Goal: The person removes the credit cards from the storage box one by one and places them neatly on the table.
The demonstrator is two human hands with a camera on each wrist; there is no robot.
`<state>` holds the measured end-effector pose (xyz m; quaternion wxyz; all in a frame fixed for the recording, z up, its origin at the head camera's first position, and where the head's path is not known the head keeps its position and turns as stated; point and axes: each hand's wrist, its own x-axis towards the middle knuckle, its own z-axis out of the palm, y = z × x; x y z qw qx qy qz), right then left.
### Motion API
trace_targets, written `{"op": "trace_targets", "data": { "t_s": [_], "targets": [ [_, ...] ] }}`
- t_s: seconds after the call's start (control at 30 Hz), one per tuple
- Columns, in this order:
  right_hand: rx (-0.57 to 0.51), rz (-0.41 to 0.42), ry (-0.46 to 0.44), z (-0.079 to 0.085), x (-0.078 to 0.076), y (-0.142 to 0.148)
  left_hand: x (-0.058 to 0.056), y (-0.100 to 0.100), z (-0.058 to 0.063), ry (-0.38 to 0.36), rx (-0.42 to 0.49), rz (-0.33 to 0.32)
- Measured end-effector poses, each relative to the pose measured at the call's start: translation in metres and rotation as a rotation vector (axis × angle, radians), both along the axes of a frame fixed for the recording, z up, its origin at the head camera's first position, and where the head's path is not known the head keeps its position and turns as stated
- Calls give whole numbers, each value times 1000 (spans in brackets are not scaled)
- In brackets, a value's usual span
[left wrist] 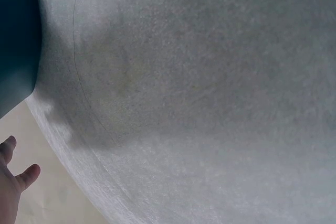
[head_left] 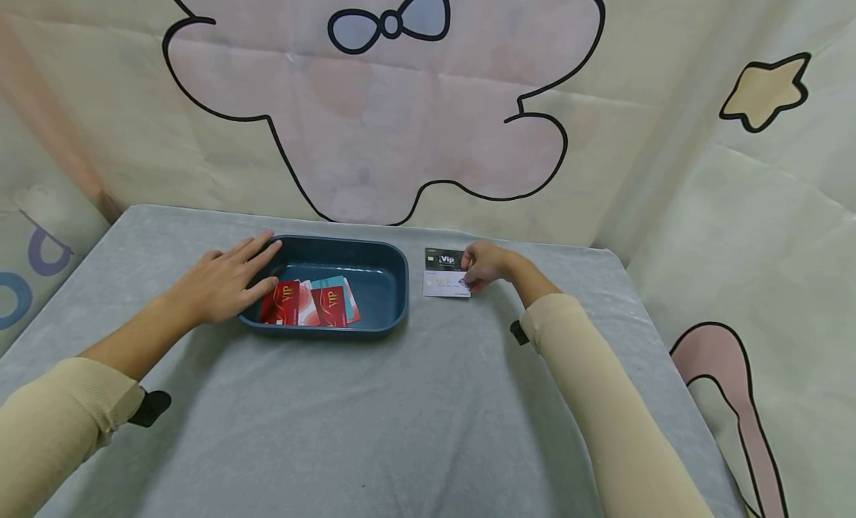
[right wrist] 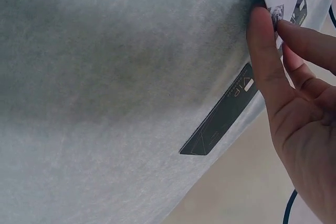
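Observation:
A dark blue rectangular tray (head_left: 377, 287) holds several red, white-pink and teal cards (head_left: 330, 306) in its near left part. My left hand (head_left: 224, 284) rests on the tray's left rim, fingers extended and spread; only its fingertips (left wrist: 32, 174) show in the left wrist view. To the right of the tray, my right hand (head_left: 490, 265) pinches the right edge of a white card (head_left: 444, 284) between thumb and fingers. Just behind that card is a black Vip card (head_left: 441, 259). In the right wrist view, another dark VIP card (right wrist: 220, 116) lies flat on the cloth beside my hand.
A grey cloth (head_left: 374, 421) covers the table. Behind it hangs a pale curtain (head_left: 414, 131) with cartoon drawings, which also lines the right side. In the right wrist view a dark cable (right wrist: 290, 208) runs beyond the table's edge.

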<state>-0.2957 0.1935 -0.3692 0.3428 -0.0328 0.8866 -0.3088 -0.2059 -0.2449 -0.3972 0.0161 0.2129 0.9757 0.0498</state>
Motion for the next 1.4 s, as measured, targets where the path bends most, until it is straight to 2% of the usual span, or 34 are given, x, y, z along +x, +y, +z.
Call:
{"op": "trace_targets", "data": {
  "t_s": [0.7, 0.8, 1.1, 1.23, 1.4],
  "targets": [
    [33, 27, -23, 11, 0, 9, -1, 1, 0, 0, 7, 10],
    [22, 36, 4, 17, -1, 7, -1, 0, 0, -1, 4, 10],
    [-33, 64, 175, 52, -7, -12, -2, -1, 0, -13, -22, -6],
    [-82, 89, 210, 64, -8, -25, -2, -1, 0, -17, -23, -3],
    [-129, 143, 246, 71, -6, -46, -2, -1, 0, -17, -25, -3]
  ]
}}
